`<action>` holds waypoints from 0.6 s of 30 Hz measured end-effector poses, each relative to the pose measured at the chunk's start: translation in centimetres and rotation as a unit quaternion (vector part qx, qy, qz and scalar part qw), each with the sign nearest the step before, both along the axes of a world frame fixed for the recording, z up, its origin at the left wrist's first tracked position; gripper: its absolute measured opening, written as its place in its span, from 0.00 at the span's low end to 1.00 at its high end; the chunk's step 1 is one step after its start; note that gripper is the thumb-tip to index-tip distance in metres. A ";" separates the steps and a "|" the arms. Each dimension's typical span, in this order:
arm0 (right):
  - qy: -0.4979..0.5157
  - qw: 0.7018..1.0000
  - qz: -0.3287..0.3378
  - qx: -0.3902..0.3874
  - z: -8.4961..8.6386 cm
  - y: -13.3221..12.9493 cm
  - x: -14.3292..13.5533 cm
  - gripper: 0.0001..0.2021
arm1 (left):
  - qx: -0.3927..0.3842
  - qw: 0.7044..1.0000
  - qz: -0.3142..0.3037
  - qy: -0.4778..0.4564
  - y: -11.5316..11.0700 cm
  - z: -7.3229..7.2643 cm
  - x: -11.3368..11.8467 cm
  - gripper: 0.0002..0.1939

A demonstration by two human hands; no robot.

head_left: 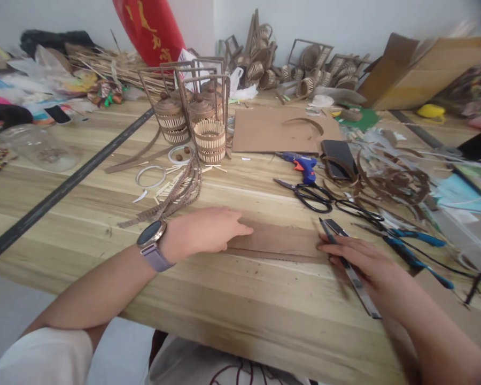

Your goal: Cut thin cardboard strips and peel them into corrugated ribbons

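Note:
A narrow strip of brown corrugated cardboard [280, 239] lies flat on the wooden table in front of me. My left hand [208, 230], with a watch on its wrist, rests on the strip's left end, palm down. Its index finger stretches along the cardboard; the other fingers are partly hidden beneath the hand. At the strip's right end, my right hand [363, 262] is closed on a long, flat metal ruler [355, 283], which slants toward me. A dark, narrow tool [335, 228] lies by the ruler's far end; its kind is unclear.
Black-handled scissors [310, 198] and a blue glue gun [304, 164] lie beyond the strip. Small well-bucket models [210, 140] stand behind my left hand, near ridged cardboard strips [180, 192]. Blue-handled pliers [419, 235], curled cardboard scraps [401, 179] and a cardboard box [425, 75] occupy the right.

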State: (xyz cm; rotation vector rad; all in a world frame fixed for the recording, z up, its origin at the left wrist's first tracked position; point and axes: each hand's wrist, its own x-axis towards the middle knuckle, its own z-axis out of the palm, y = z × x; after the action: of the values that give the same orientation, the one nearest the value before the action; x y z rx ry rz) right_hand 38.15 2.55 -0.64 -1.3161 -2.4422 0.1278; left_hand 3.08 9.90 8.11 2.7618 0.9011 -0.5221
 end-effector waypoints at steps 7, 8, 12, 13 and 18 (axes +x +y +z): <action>0.008 1.000 -0.012 -0.027 0.7 -0.2 -0.8 0.14 | 0.001 1.000 0.005 -0.016 0.0 -0.3 -0.2 0.30; 0.009 0.999 -0.013 -0.028 0.8 -0.2 -0.9 0.14 | 0.000 1.000 0.006 -0.019 0.0 -0.3 -0.3 0.30; 0.006 0.999 -0.019 -0.033 1.1 -0.3 -1.2 0.14 | 0.000 1.000 0.005 -0.030 -0.1 -0.5 -0.3 0.30; 0.006 0.999 -0.020 -0.031 1.2 -0.2 -1.3 0.14 | 0.001 1.000 0.005 -0.031 -0.1 -0.5 -0.4 0.30; -0.007 0.999 -0.014 -0.030 2.0 0.0 -1.6 0.16 | 0.001 0.999 0.007 -0.033 -0.1 -0.4 -0.4 0.30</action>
State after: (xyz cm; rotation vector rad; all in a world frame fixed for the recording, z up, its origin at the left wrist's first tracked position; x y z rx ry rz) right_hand 36.57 2.53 1.32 -1.3802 -2.4487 0.1874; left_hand 2.67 9.78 7.70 2.7555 0.9055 -0.4238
